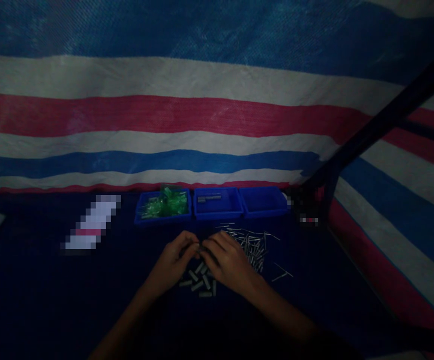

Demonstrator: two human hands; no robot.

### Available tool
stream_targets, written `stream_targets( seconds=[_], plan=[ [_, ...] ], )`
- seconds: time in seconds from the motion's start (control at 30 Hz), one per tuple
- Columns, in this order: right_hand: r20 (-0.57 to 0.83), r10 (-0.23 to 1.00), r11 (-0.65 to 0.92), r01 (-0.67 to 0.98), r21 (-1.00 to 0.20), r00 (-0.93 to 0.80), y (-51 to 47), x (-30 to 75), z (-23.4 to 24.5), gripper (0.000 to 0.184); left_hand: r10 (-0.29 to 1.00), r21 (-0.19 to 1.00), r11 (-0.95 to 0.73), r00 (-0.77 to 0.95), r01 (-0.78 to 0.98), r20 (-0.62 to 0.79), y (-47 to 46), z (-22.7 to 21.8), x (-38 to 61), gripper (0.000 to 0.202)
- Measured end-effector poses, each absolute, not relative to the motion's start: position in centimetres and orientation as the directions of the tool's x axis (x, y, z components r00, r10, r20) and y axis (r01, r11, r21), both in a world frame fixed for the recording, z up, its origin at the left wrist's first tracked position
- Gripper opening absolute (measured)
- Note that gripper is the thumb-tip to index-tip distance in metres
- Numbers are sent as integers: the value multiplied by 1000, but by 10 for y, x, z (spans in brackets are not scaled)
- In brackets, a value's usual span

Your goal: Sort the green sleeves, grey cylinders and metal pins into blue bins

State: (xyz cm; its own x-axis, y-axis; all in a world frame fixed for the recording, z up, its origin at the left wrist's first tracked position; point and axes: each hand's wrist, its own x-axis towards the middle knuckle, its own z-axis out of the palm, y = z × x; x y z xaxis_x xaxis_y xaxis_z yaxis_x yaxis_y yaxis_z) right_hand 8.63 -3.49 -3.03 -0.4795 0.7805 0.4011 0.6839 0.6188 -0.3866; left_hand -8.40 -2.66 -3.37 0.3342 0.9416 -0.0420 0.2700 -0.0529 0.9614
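Observation:
My left hand (pixel 177 256) and my right hand (pixel 227 256) meet over the dark blue table, fingers closed in a pinch. A small dark piece shows between the fingertips, too dim and too covered to name. Just below the hands lies a loose group of short grey cylinders (pixel 206 282), partly hidden by the right hand. Beside and beyond my right hand spreads a heap of thin shiny metal rods (pixel 255 252). A few rods (pixel 283 272) lie apart, farther right.
Three blue trays stand in a row behind the hands: the left tray (pixel 138 216) holds green plastic packaging, the middle tray (pixel 222 209) a few grey cylindrical parts, and the right tray (pixel 264 202) shows none. Striped sheeting (pixel 164 115) and a dark frame bar (pixel 382 120) enclose the table.

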Motion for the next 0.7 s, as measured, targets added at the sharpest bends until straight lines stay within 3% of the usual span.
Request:
stream_targets(
  seconds=[0.1, 0.2, 0.33, 0.43, 0.7],
  plan=[
    [444, 748, 650, 681, -338, -493, -24, 95, -23, 17, 949, 945, -99, 314, 312, -4, -27, -32, -82, 14],
    [457, 794, 544, 803, -243, -400, 5, 113, -10, 20, 942, 820, -244, 327, 518, 74, -29, -33, -80, 12],
    [272, 913, 313, 950, 7, -303, 58, 129, 5, 20, 890, 555, -428, 440, 713, 121, -31, -36, -76, 9],
    [109, 944, 293, 944, 153, -310, 87, 125, 7, 20, 886, 483, -443, 452, 755, 106, -33, -38, -74, 8],
    [116, 957, 245, 954, 175, -267, 94, 115, 2, 26, 929, 433, -366, 350, 824, 119, -35, -42, -75, 18]
  ],
)
